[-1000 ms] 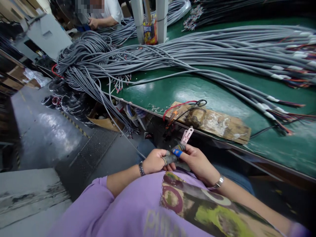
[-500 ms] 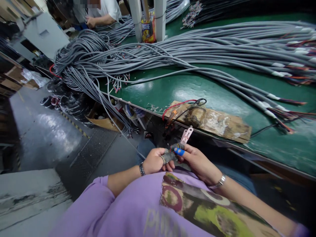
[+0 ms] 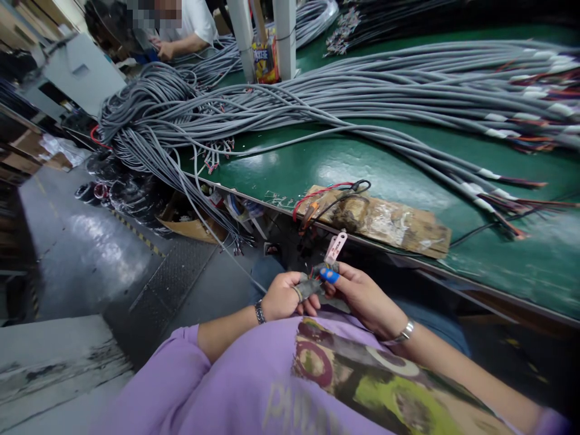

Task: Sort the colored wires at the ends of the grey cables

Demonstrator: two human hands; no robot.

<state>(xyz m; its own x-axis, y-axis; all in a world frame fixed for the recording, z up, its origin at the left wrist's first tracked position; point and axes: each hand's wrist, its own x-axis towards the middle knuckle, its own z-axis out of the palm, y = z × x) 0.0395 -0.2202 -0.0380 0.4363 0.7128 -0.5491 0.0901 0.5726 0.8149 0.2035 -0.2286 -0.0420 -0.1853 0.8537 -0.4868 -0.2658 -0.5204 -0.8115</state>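
My left hand [image 3: 281, 295], grey covers on its fingers, is closed around the end of a grey cable [image 3: 242, 270] that hangs down from the bench. Thin wires, at least one red and one dark, stick up between the fingertips. Beside it, almost touching, my right hand [image 3: 362, 293] is closed with a blue cover on the thumb. From its fingers rises a small pink tool [image 3: 336, 246] with two flat arms, a hole near one tip. The tool's lower end is hidden by the fingers, so I cannot tell whether it touches the wires.
On the green bench [image 3: 290, 160] lies a large bundle of grey cables [image 3: 272, 109] with stripped ends at right. A worn wooden board [image 3: 399, 226] with red and black leads sits at the front edge. A co-worker [image 3: 190, 30] is behind. A cardboard box [image 3: 193, 222] stands below.
The view has shifted slightly, so the bench appears a little further left. The wires between my hands show a bit more; both hands keep their hold.
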